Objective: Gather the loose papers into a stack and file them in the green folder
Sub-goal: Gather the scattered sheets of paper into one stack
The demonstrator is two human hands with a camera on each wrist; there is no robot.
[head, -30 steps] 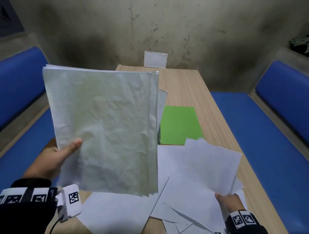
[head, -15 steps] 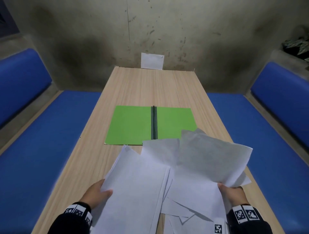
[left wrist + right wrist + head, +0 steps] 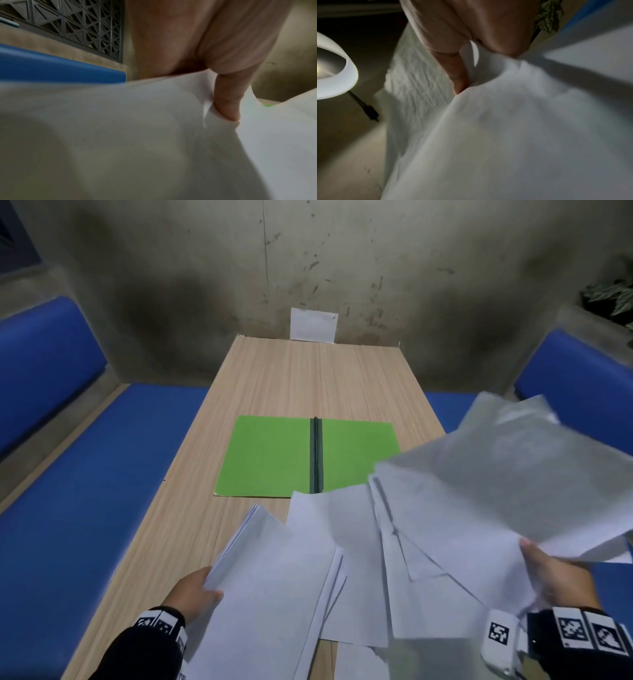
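The green folder (image 3: 274, 457) lies open and flat in the middle of the wooden table (image 3: 301, 378), its dark spine (image 3: 315, 455) running away from me. My left hand (image 3: 195, 594) grips the near-left edge of a stack of white papers (image 3: 267, 594) low over the table, thumb on top (image 3: 226, 102). My right hand (image 3: 548, 573) pinches a few sheets (image 3: 513, 467) raised and tilted at the right, blurred with motion. In the right wrist view a finger (image 3: 458, 75) presses into that paper. More loose sheets (image 3: 421, 559) lie fanned between the hands, overlapping the folder's near-right corner.
Blue bench seats (image 3: 85, 491) run along both sides of the table. A small white card (image 3: 313, 325) leans on the stained wall at the far end. A potted plant (image 3: 613, 299) sits at the upper right. A lit lamp (image 3: 332, 70) shows in the right wrist view.
The left hand brought its upright stack down towards the table, uncovering the folder's left half. The right hand lifted its sheets up and to the right.
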